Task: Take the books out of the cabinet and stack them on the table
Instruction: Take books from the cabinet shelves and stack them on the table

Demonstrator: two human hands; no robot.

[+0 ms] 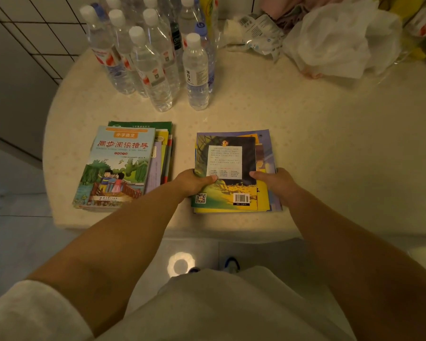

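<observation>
Two piles of books lie on the round cream table [305,134]. The left pile [123,166] is topped by a light-blue schoolbook with red Chinese title and a picture of two children. The right pile [231,173] shows a back cover with a white text box, a barcode and a QR code. My left hand [194,182] grips the right pile's left edge, thumb on top. Gripping its right edge, thumb also on the cover, is my right hand [273,180]. The pile rests on the table near the front edge. No cabinet is in view.
Several clear water bottles [155,57] stand at the back left of the table. White plastic bags [342,38] and wrapped packets [258,33] lie at the back right. A tiled wall is at the left. The table's front edge is just below the books.
</observation>
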